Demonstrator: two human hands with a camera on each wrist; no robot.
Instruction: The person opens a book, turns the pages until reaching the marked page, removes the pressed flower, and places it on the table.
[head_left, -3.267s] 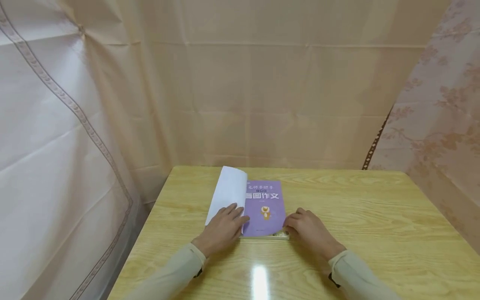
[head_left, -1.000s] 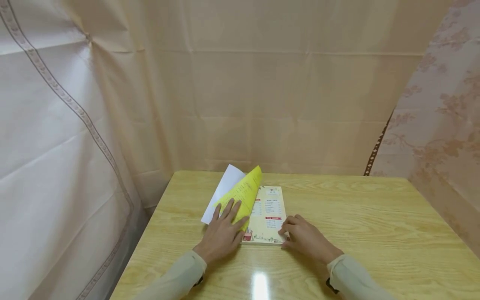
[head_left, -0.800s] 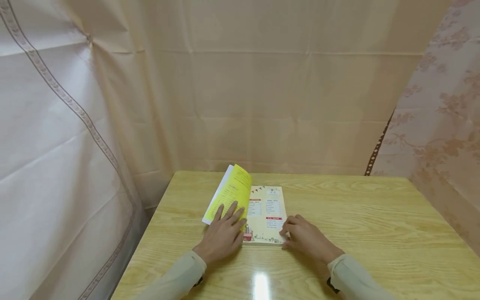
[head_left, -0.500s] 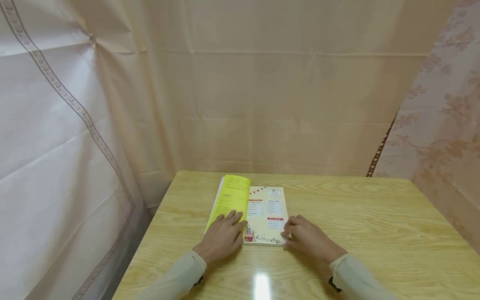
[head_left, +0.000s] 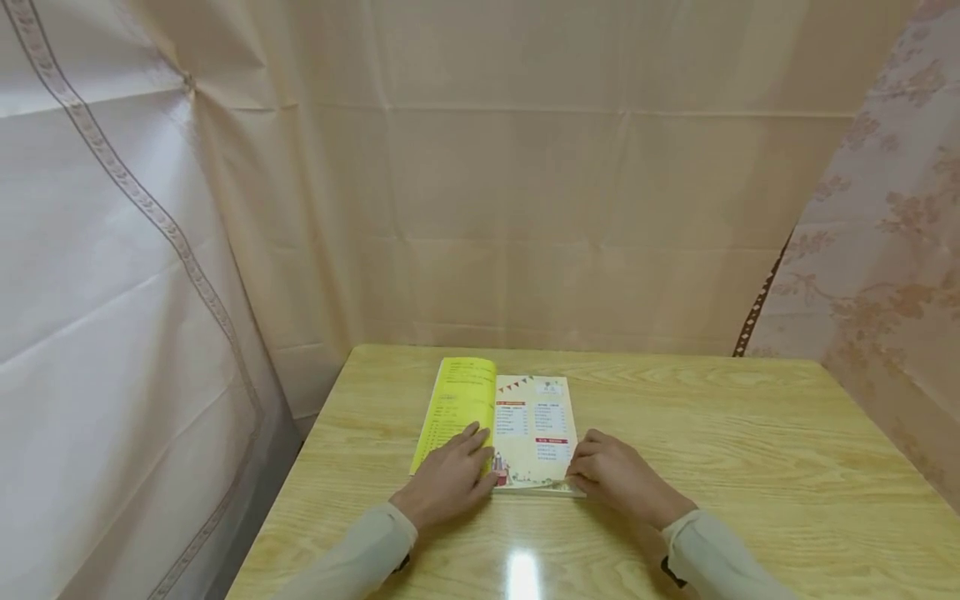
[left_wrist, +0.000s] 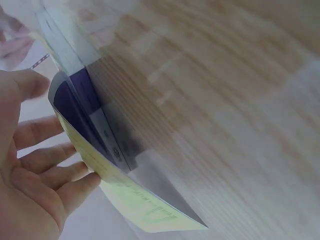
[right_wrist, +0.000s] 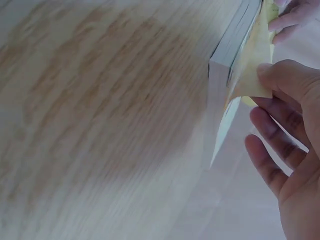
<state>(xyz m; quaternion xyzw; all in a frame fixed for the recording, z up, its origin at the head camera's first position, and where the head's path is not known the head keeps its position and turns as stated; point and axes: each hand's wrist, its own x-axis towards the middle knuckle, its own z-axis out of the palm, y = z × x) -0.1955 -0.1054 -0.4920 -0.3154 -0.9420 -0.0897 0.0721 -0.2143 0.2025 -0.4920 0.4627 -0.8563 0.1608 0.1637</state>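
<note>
An open book (head_left: 536, 433) lies on the table, a bright yellow printed page (head_left: 461, 400) on its left side and a cream contents page with red headings on its right. My left hand (head_left: 450, 475) rests on the yellow page near the fold, its fingers fairly straight in the left wrist view against the bowed leaf (left_wrist: 135, 197). At the book's lower right corner, my right hand (head_left: 618, 475) pinches the cream page (right_wrist: 252, 75) between thumb and forefinger. That corner is lifted and curled off the thick page block (right_wrist: 220, 95); the other right fingers stay loose.
A glossy wood-grain table (head_left: 735, 450) carries the book, with a bright light reflection (head_left: 522, 575) near its front. Beige cloth (head_left: 495, 208) hangs behind the table, with pale patterned cloth (head_left: 885, 275) on the right and whitish cloth (head_left: 97, 292) on the left.
The purple page and then the yellow leaf have turned over to the left, and the yellow leaf now lies flatter under my left hand. My right hand has lifted the cream page's corner.
</note>
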